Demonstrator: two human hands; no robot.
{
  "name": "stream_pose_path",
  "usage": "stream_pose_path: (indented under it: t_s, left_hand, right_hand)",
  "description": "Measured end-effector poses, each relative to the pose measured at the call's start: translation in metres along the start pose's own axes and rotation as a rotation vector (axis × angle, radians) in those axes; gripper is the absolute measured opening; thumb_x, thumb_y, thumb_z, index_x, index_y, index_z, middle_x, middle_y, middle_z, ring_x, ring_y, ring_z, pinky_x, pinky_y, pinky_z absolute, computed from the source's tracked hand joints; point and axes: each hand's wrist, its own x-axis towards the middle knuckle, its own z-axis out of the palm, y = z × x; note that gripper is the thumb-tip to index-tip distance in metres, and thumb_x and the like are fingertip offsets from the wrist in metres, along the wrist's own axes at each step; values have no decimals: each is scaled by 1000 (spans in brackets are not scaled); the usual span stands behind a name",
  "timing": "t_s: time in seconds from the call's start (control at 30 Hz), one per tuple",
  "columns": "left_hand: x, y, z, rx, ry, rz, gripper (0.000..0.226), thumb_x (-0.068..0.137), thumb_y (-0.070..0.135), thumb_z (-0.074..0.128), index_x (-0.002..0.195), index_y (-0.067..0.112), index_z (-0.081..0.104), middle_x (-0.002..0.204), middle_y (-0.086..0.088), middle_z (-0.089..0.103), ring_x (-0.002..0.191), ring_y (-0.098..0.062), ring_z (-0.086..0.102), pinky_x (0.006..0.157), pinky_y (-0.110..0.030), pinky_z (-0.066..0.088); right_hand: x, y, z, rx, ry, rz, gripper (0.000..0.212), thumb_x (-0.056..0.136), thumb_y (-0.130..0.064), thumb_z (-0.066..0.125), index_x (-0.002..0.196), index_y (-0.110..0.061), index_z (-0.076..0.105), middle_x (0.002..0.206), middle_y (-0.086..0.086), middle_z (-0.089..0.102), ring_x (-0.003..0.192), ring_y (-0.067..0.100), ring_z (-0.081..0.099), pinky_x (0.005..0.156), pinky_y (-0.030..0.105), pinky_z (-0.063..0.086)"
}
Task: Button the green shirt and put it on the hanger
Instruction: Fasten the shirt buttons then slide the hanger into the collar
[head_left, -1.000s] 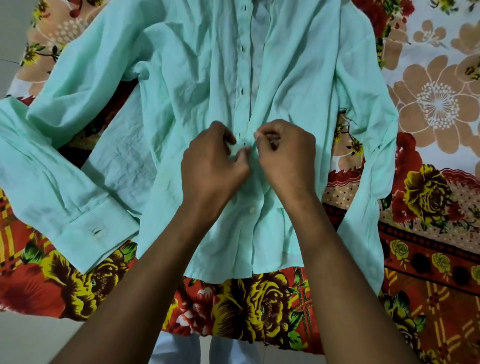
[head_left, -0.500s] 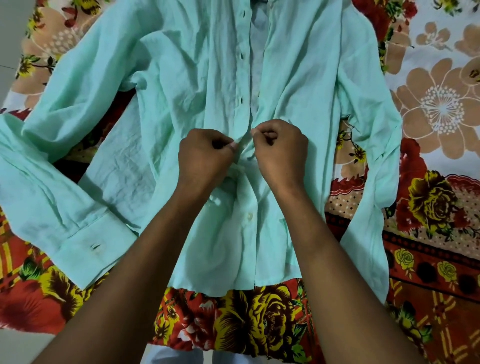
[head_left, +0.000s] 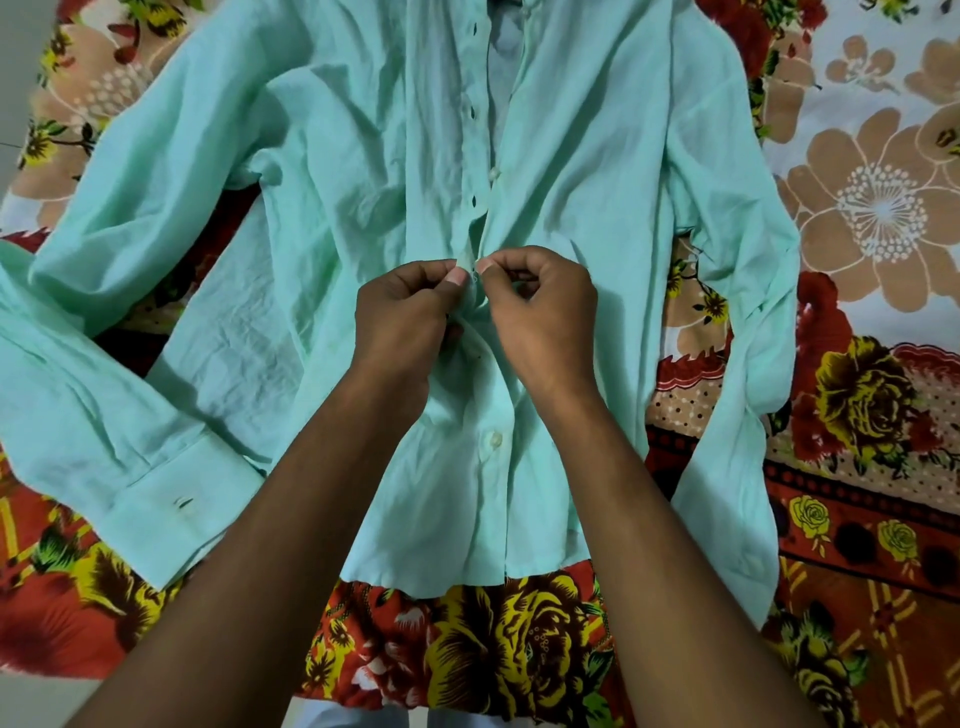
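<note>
The mint green shirt (head_left: 332, 171) lies spread face up on a floral bedsheet, sleeves out to both sides. A closed button (head_left: 493, 439) shows low on the placket; above my hands the front is open, with buttonholes (head_left: 474, 200) down the left edge and a loose button (head_left: 493, 171) beside them. My left hand (head_left: 402, 322) pinches the buttonhole edge of the placket at mid-shirt. My right hand (head_left: 540, 317) pinches the opposite edge right next to it, thumbs nearly touching. No hanger is in view.
The red, yellow and beige floral bedsheet (head_left: 857, 395) covers the bed. The left cuff (head_left: 171, 514) lies near the bed's front edge, where pale floor (head_left: 47, 696) begins. The right sleeve (head_left: 748, 395) runs down the right side.
Both hands have moved a little up the placket from the lower fastened part to a higher spot, and the camera has shifted slightly.
</note>
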Motion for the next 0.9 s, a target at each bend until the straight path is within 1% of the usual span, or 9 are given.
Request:
stream_pose_path:
  t_s: [0.17, 0.27, 0.37, 0.5, 0.57, 0.63, 0.7, 0.83, 0.9]
  left_hand:
    - [-4, -2, 0, 45, -6, 82, 7, 94, 13, 72, 99, 10, 75, 81, -5, 70, 68, -15, 62, 61, -24, 53]
    - [-4, -2, -1, 69, -42, 110, 15, 96, 21, 69, 96, 10, 79, 77, 0, 72, 70, -16, 59, 64, -27, 51]
    - [-2, 0, -5, 91, -71, 130, 14, 95, 18, 69, 93, 10, 79, 74, 4, 74, 68, -13, 58, 67, -27, 50]
    - [3, 3, -4, 186, -59, 186, 7, 86, 10, 79, 87, 4, 77, 59, 4, 68, 54, -7, 60, 56, -20, 49]
    - [6, 5, -3, 208, -46, 189, 10, 85, 9, 79, 88, 1, 76, 58, 1, 68, 50, -7, 60, 53, -19, 48]
    - [6, 7, -3, 210, -80, 175, 10, 86, 8, 78, 88, -1, 76, 61, -3, 68, 52, -9, 59, 52, -19, 48]
    - [7, 7, -3, 170, -123, 139, 6, 89, 4, 74, 88, -2, 74, 67, -6, 69, 54, -11, 60, 53, -20, 49]
    - [10, 8, 1, 195, -122, 77, 8, 91, 2, 68, 87, -2, 73, 71, -11, 68, 55, -16, 57, 52, -22, 48]
    - [14, 10, 2, 335, -126, 87, 9, 91, 7, 70, 85, 2, 74, 70, -9, 69, 53, -13, 56, 52, -21, 46]
  right_hand:
    - [3, 2, 2, 102, -26, 132, 8, 90, -21, 75, 92, -15, 79, 83, -8, 77, 81, 4, 72, 80, 20, 58]
    - [6, 4, -2, 116, -47, 156, 5, 89, -20, 76, 89, -18, 80, 84, -6, 78, 84, 6, 74, 85, 28, 61]
    - [9, 3, -9, 114, -93, 155, 6, 89, -17, 75, 86, -20, 80, 83, -6, 78, 84, 5, 74, 82, 21, 59]
    - [7, 4, -16, 75, -176, 100, 15, 94, -21, 71, 83, -20, 80, 69, -16, 72, 68, 0, 68, 68, 14, 51]
    - [6, 5, -18, 79, -196, 64, 16, 95, -25, 71, 84, -19, 81, 70, -15, 73, 69, -1, 69, 69, 13, 51]
    - [7, 6, -18, 45, -172, 17, 13, 95, -22, 71, 94, -16, 83, 83, -10, 79, 82, -1, 72, 78, 14, 54]
    - [9, 9, -17, 3, -160, 14, 13, 95, -20, 70, 95, -15, 82, 86, -10, 78, 84, 0, 72, 81, 15, 55]
    - [8, 13, -13, -148, -143, -16, 12, 93, -22, 70, 85, -19, 79, 75, -16, 73, 77, 0, 70, 74, 16, 56]
    - [13, 14, -16, -277, -147, -18, 14, 87, -31, 77, 80, -20, 77, 70, -13, 71, 71, 3, 70, 72, 26, 60]
